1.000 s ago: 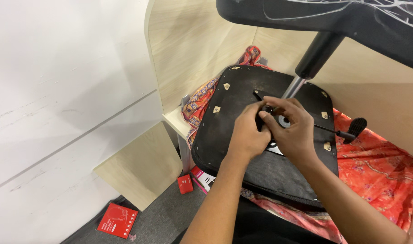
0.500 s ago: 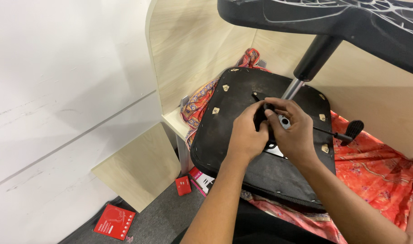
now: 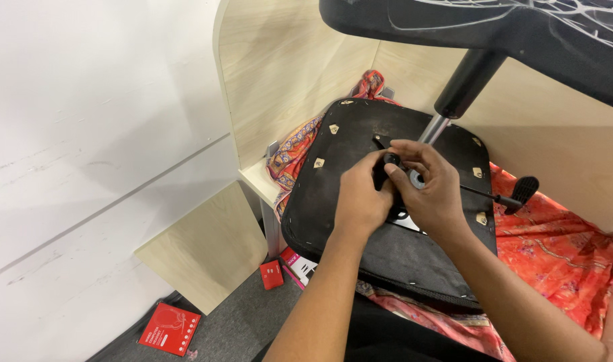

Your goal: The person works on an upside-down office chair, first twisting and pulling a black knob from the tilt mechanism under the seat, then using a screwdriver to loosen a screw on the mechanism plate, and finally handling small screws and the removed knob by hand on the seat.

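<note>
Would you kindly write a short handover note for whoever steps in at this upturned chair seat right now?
Left hand: fingers curled at the mechanism plate in the middle of the upturned black seat.
Right hand: fingertips pinching a small black knob beside the gas column.
Seat lies on the orange patterned cloth; the lever sticks out to the right.
Whether the mechanism is fastened cannot be told.

Chair seat underside: black. Cloth: orange-red, floral pattern. Partition panels: pale woodgrain. Floor booklet: red.
</note>
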